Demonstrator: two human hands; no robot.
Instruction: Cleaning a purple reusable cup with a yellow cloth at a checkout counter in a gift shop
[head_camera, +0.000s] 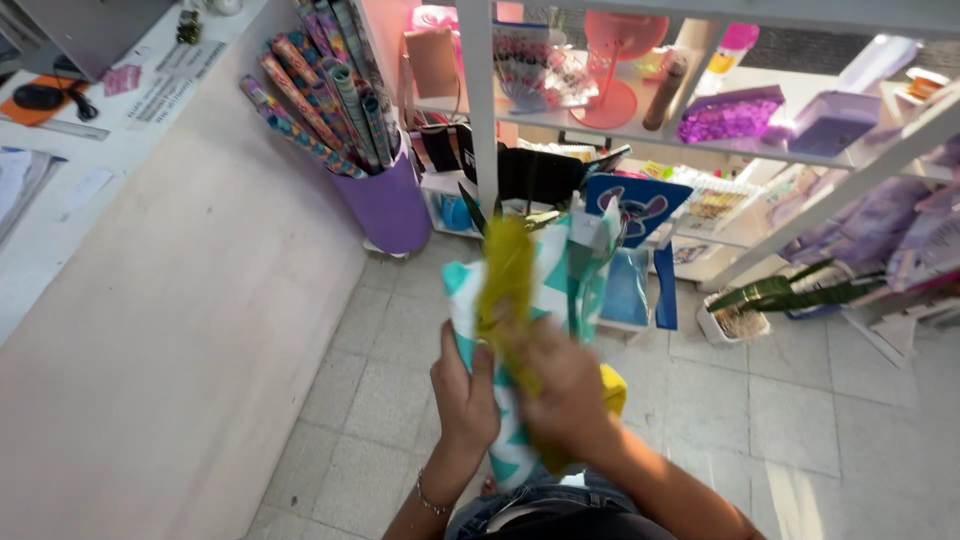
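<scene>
My left hand (463, 392) grips the lower part of a bundle wrapped in teal-and-white patterned paper (558, 272), held upright in front of me. My right hand (563, 383) is closed on a yellow sheet (506, 272) that lies along the front of the bundle. The yellow sheet is blurred with motion. Green leaf-like tips (478, 210) stick out at the bundle's top. A bracelet sits on my left wrist.
A purple bin (388, 205) holding several rolls of patterned wrapping paper (325, 90) stands on the tiled floor by a pale counter side (170, 300). White shelves (478, 100) ahead carry bags, a pink stand and boxes. A small tray with green stems (745, 318) lies at right.
</scene>
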